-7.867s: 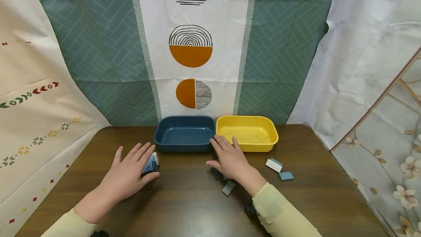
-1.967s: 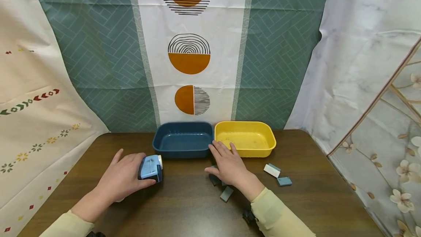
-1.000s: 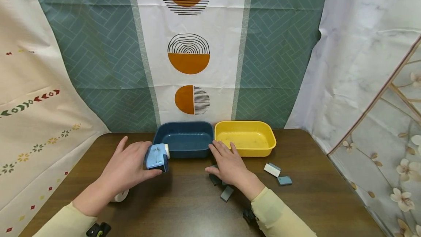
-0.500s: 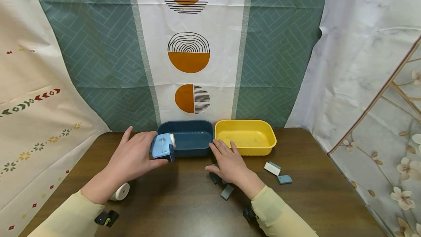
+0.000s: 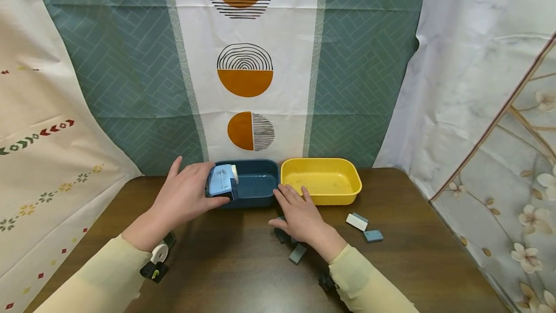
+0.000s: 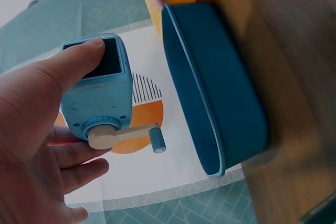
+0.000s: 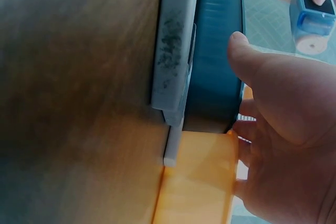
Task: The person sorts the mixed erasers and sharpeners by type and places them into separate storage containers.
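My left hand [image 5: 187,194] grips a light blue pencil sharpener [image 5: 221,181] in front of the left part of the dark blue bin [image 5: 256,202]. The left wrist view shows its cream crank [image 6: 131,134] with a blue knob and my thumb on its dark window. My right hand [image 5: 301,216] holds nothing, fingers extended near where the blue bin meets the yellow bin [image 5: 334,200]; whether they touch a rim I cannot tell. Below it lie several grey blocks like erasers [image 5: 297,254], partly hidden by the hand. One smudged block [image 7: 173,45] shows large in the right wrist view.
Right of my right hand lie a white block [image 5: 356,222], a blue-grey one partly behind it and another blue-grey block [image 5: 373,235]. A dark green thing with a white round part [image 5: 160,253] is partly hidden by my left forearm. Fabric hangs behind the bins.
My left hand closed round the sharpener, then lifted it and carried it forward and right to the blue bin. The white round part by the left forearm came into sight. The right hand stayed put.
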`<action>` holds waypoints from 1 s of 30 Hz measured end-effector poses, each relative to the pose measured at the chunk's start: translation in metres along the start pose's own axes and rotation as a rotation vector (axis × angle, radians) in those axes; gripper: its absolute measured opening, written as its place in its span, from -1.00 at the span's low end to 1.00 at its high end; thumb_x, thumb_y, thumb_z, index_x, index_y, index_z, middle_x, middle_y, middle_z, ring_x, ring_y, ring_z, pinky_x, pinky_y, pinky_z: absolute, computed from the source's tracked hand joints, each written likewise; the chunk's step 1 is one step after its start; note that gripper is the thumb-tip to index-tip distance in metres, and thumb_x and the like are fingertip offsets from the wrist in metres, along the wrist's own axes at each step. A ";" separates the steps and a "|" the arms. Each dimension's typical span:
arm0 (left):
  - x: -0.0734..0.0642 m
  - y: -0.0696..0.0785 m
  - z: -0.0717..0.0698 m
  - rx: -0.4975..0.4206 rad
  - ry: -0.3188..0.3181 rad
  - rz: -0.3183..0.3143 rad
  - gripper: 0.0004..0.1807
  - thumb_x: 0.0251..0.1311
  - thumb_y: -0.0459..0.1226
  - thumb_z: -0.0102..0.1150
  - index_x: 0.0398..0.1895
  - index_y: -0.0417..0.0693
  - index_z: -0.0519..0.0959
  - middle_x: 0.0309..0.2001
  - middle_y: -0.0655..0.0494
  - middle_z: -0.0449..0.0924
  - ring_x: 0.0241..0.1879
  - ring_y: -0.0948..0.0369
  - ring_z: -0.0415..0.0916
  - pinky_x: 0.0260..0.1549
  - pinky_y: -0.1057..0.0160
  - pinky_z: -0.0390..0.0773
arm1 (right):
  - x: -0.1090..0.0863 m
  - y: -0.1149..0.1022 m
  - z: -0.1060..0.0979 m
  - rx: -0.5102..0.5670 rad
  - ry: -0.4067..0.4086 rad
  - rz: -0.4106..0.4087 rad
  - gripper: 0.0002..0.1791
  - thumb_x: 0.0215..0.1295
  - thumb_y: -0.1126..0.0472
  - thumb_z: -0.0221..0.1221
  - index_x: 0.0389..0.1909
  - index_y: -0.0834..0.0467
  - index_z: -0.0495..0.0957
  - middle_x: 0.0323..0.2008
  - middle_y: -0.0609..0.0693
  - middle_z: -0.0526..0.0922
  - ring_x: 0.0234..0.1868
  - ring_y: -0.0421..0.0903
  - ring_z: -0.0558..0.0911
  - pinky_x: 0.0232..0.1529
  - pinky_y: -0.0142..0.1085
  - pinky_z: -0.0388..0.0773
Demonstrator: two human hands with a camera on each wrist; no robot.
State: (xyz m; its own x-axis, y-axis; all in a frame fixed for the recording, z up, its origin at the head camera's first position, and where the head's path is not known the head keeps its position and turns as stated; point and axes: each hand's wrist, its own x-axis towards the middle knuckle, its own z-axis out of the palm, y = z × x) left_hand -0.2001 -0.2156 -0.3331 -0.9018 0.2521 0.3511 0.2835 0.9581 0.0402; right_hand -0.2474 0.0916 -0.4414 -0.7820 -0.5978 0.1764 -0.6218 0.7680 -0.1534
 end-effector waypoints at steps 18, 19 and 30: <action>0.042 0.005 0.013 -0.064 -0.030 -0.020 0.03 0.15 0.22 0.62 0.47 -0.29 0.47 0.22 -0.23 0.69 0.18 -0.18 0.59 0.54 -0.56 -0.08 | 0.002 -0.001 -0.004 0.014 -0.041 0.032 -0.04 0.58 -0.33 0.23 0.76 0.11 0.21 0.76 0.12 0.14 0.76 0.11 0.08 0.71 0.27 -0.16; 0.043 0.005 0.014 -0.066 -0.029 -0.020 0.03 0.15 0.21 0.62 0.47 -0.29 0.47 0.22 -0.22 0.69 0.18 -0.18 0.59 0.54 -0.56 -0.07 | 0.001 -0.001 -0.004 0.013 -0.042 0.033 -0.04 0.58 -0.33 0.23 0.76 0.11 0.21 0.76 0.11 0.14 0.76 0.11 0.08 0.71 0.27 -0.16; 0.059 0.004 0.031 -0.069 -0.037 -0.021 0.01 0.16 0.22 0.62 0.44 -0.28 0.47 0.15 -0.18 0.71 0.12 -0.14 0.61 0.52 -0.54 0.03 | 0.003 0.001 0.001 -0.001 -0.021 0.017 -0.04 0.58 -0.32 0.24 0.75 0.13 0.23 0.75 0.14 0.16 0.75 0.12 0.11 0.70 0.29 -0.12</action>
State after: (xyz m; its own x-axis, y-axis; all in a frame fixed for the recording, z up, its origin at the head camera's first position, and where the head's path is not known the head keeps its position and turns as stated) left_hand -0.2623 -0.1921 -0.3415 -0.9187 0.2383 0.3149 0.2853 0.9519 0.1120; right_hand -0.2504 0.0909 -0.4424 -0.7931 -0.5895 0.1535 -0.6085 0.7782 -0.1551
